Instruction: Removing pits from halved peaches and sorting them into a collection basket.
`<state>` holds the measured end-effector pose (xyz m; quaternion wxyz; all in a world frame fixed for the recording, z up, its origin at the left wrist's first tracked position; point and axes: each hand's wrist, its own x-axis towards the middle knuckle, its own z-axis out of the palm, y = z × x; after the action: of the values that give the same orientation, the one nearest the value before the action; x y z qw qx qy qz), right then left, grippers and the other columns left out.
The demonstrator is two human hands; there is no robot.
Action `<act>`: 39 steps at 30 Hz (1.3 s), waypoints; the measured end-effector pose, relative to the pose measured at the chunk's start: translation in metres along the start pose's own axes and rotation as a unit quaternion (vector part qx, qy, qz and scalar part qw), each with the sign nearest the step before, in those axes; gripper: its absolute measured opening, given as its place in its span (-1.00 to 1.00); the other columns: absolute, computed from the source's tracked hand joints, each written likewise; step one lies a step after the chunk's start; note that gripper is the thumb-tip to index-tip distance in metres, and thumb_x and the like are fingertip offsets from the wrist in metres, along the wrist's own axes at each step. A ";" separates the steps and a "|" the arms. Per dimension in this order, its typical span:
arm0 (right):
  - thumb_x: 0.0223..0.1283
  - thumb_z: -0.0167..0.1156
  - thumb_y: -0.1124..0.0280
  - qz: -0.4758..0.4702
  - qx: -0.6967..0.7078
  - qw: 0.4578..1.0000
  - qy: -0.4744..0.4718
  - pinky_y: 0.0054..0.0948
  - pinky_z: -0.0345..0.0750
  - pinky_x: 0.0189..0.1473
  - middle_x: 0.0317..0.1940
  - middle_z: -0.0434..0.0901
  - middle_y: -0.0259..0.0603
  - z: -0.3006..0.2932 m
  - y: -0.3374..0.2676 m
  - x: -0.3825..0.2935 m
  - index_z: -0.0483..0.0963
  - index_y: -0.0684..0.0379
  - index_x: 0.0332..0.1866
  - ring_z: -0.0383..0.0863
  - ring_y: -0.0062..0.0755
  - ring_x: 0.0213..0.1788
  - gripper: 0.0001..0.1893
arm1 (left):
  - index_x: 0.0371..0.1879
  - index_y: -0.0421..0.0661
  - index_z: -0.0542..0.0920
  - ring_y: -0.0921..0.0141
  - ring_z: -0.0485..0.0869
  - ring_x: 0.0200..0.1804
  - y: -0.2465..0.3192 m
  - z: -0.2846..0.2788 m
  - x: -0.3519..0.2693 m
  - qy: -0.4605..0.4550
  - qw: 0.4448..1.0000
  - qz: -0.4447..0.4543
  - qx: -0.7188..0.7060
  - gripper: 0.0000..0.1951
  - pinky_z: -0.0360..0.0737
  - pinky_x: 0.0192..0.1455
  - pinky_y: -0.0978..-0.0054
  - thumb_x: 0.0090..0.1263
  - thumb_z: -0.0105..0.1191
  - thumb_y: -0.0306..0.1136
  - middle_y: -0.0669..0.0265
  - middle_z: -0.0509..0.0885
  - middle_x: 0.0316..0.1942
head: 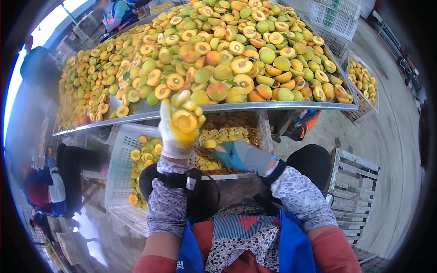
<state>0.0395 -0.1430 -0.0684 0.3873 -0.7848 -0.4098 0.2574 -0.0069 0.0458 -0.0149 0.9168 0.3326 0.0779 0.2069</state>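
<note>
My left hand [181,126], in a white glove stained yellow, is raised before the near edge of a metal table. It holds a halved peach [184,121] with the cut face and round hollow turned up toward me. My right hand [235,155], in a blue and grey glove, is lower, over a crate [265,131] of yellow fruit scraps [228,134]. Its fingers curl around something mostly hidden, and a round yellow fruit piece [209,144] shows at their tips. Many halved peaches [218,71], some with stones, are heaped on the metal table [266,106].
A white plastic crate [117,163] of peach halves stands left of my knees. Another filled crate [362,88] is beyond the table's right corner. A slatted wooden pallet [355,191] lies at right. Co-workers sit at the left [44,191] and the far side [117,15].
</note>
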 end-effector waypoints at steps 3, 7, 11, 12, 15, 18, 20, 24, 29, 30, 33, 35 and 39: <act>0.35 0.08 0.02 0.109 -0.206 0.972 0.020 -0.03 0.56 -0.21 -0.38 0.64 0.14 -0.006 0.022 0.007 0.51 0.18 -0.18 0.65 0.14 -0.30 -0.63 | 0.16 -0.25 0.52 0.35 0.67 -0.17 0.042 -0.019 -0.017 0.101 0.945 0.141 0.276 -0.48 0.63 -0.16 0.41 0.57 -0.12 0.01 0.19 0.67 -0.13; 0.33 0.09 0.06 0.066 -0.196 0.975 0.082 0.03 0.56 -0.21 -0.35 0.65 0.16 -0.006 0.018 0.010 0.50 0.15 -0.13 0.66 0.17 -0.26 -0.66 | 0.03 -0.28 0.62 0.42 0.65 -0.10 0.092 -0.036 -0.029 0.305 0.715 0.278 0.564 -0.63 0.57 -0.04 0.49 0.36 0.19 -0.27 0.14 0.73 -0.12; 0.34 0.08 0.03 0.016 -0.125 0.989 0.083 0.06 0.55 -0.20 -0.35 0.64 0.17 -0.001 -0.003 0.010 0.49 0.17 -0.10 0.65 0.19 -0.25 -0.63 | -0.02 -0.23 0.67 0.21 0.70 -0.05 0.072 -0.036 0.008 0.185 0.626 0.216 0.726 -0.51 0.55 0.09 0.38 0.27 0.22 -0.04 0.02 0.72 -0.09; 0.34 0.08 0.03 0.016 -0.096 0.993 0.071 0.06 0.55 -0.20 -0.35 0.64 0.16 -0.001 -0.006 0.010 0.49 0.17 -0.11 0.65 0.20 -0.25 -0.63 | -0.01 -0.20 0.66 0.08 0.68 0.00 0.062 -0.033 0.022 0.162 0.605 0.172 0.760 -0.43 0.54 0.12 0.29 0.22 0.18 0.09 -0.04 0.70 -0.07; 0.34 0.08 0.02 0.023 -0.092 0.993 0.072 0.06 0.55 -0.19 -0.34 0.64 0.17 -0.006 -0.007 0.009 0.48 0.18 -0.09 0.65 0.22 -0.25 -0.61 | -0.05 -0.21 0.64 0.03 0.67 0.00 0.043 -0.022 0.066 0.143 0.506 0.103 0.844 -0.42 0.54 0.09 0.23 0.20 0.16 0.11 -0.07 0.70 -0.10; 0.34 0.08 0.01 -0.013 -0.071 0.994 0.084 0.07 0.54 -0.18 -0.33 0.64 0.18 -0.011 -0.004 0.007 0.47 0.17 -0.07 0.65 0.22 -0.24 -0.61 | -0.15 -0.23 0.62 0.00 0.66 -0.03 0.046 -0.018 0.091 0.059 0.481 0.006 0.875 -0.46 0.54 0.05 0.18 0.17 0.19 0.07 -0.11 0.70 -0.16; 0.34 0.08 0.01 -0.025 -0.073 0.993 0.085 0.07 0.54 -0.18 -0.33 0.64 0.18 -0.011 -0.004 0.007 0.46 0.17 -0.08 0.65 0.22 -0.24 -0.62 | -0.15 -0.22 0.62 0.00 0.66 -0.03 0.051 -0.023 0.092 0.037 0.510 -0.001 0.859 -0.48 0.54 0.05 0.19 0.17 0.20 0.05 -0.10 0.69 -0.15; 0.34 0.09 0.03 -0.023 -0.064 0.994 0.081 0.07 0.53 -0.18 -0.33 0.63 0.19 -0.010 -0.012 0.011 0.44 0.16 -0.10 0.64 0.24 -0.24 -0.64 | -0.01 -0.19 0.59 0.03 0.64 0.01 0.053 -0.040 0.087 -0.008 0.550 0.007 0.835 -0.47 0.54 0.08 0.26 0.17 0.22 -0.02 -0.07 0.68 -0.10; 0.33 0.11 0.05 -0.051 -0.039 0.993 0.100 0.08 0.51 -0.21 -0.35 0.61 0.21 -0.010 -0.022 0.012 0.41 0.17 -0.12 0.62 0.28 -0.26 -0.64 | 0.14 -0.11 0.55 0.06 0.62 0.11 0.050 -0.030 0.093 -0.019 0.550 -0.035 0.834 -0.48 0.53 0.13 0.28 0.19 0.18 -0.17 -0.10 0.67 -0.02; 0.33 0.11 0.05 -0.079 -0.025 0.990 0.112 0.09 0.50 -0.23 -0.37 0.60 0.22 -0.011 -0.023 0.012 0.40 0.18 -0.12 0.61 0.29 -0.27 -0.64 | 0.08 -0.13 0.58 0.04 0.63 0.06 0.047 -0.024 0.090 0.000 0.530 -0.005 0.848 -0.54 0.53 0.11 0.24 0.21 0.15 -0.19 -0.11 0.67 -0.05; 0.34 0.10 0.05 -0.093 -0.036 0.982 0.159 0.09 0.48 -0.26 -0.41 0.59 0.22 -0.018 -0.021 0.010 0.39 0.19 -0.15 0.59 0.31 -0.29 -0.64 | 0.01 -0.15 0.61 0.03 0.63 0.00 0.029 -0.003 0.073 0.047 0.517 0.158 0.840 -0.56 0.54 0.08 0.20 0.23 0.14 -0.14 -0.05 0.68 -0.10; 0.35 0.10 0.05 -0.080 -0.041 0.980 0.176 0.09 0.47 -0.28 -0.42 0.58 0.22 -0.021 -0.018 0.010 0.38 0.19 -0.17 0.58 0.31 -0.30 -0.64 | -0.02 -0.15 0.63 0.04 0.63 -0.05 0.007 0.006 0.062 0.036 0.573 0.181 0.798 -0.57 0.54 0.06 0.18 0.23 0.14 -0.11 0.03 0.69 -0.15; 0.35 0.10 0.07 -0.077 -0.035 0.977 0.196 0.09 0.45 -0.31 -0.46 0.57 0.22 -0.023 -0.016 0.010 0.38 0.22 -0.20 0.58 0.31 -0.33 -0.64 | -0.03 -0.15 0.64 0.07 0.66 -0.07 -0.007 0.009 0.062 -0.053 0.535 0.253 0.804 -0.54 0.58 0.04 0.23 0.18 0.20 -0.09 0.05 0.69 -0.13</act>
<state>0.0540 -0.1380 -0.0434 0.4508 -0.7993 -0.3938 0.0531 0.0544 0.0624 -0.0131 0.1748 0.9461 0.0755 0.2621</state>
